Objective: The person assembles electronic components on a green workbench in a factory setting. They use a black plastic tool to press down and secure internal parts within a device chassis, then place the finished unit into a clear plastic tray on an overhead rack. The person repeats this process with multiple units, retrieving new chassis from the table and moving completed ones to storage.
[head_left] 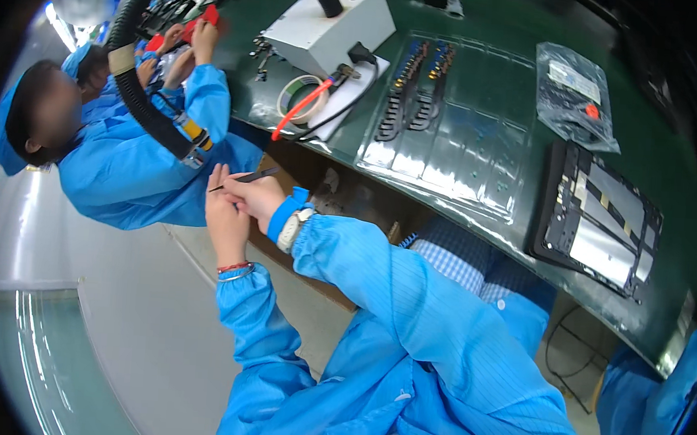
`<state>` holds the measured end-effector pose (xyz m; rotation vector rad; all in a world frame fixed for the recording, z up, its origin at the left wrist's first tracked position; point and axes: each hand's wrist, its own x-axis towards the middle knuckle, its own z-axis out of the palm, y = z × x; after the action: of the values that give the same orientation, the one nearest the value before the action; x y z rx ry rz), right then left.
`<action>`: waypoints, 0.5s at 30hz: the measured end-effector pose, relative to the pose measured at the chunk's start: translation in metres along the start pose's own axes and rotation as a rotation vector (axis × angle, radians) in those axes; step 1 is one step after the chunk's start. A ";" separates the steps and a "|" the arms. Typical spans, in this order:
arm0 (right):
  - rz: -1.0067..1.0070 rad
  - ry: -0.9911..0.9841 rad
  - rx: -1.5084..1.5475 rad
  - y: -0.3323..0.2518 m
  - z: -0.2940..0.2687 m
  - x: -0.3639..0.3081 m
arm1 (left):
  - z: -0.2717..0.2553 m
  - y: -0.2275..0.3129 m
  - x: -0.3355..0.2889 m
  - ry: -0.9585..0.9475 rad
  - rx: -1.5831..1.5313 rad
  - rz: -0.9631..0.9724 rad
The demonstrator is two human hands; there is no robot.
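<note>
Both my hands meet off the near edge of the bench, left of centre. My right hand (264,200), with a white watch and blue band at its wrist, is closed on dark, thin tweezers (256,175). Their fine tip points left, across the fingers of my left hand (225,219). That hand is held up with its fingers stretched out, and nothing I can make out lies in it. A red string and a bracelet circle its wrist. Over the hands hangs the metal end of a black flexible hose (142,110).
On the green bench lie a clear plastic tray (474,157) with rows of small black parts, a disassembled flat device (606,227), a clear bag (575,96), a tape roll (285,100) and a white box (329,26). A co-worker in blue (137,170) sits at left.
</note>
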<state>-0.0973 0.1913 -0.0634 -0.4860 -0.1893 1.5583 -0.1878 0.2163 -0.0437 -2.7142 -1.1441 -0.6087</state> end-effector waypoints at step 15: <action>0.090 0.061 -0.143 -0.020 -0.009 -0.009 | 0.008 0.001 0.002 0.035 -0.018 -0.051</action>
<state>-0.0752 0.1822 -0.0612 -0.6611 -0.2353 1.6222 -0.1835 0.2195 -0.0505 -2.6850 -1.2083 -0.6744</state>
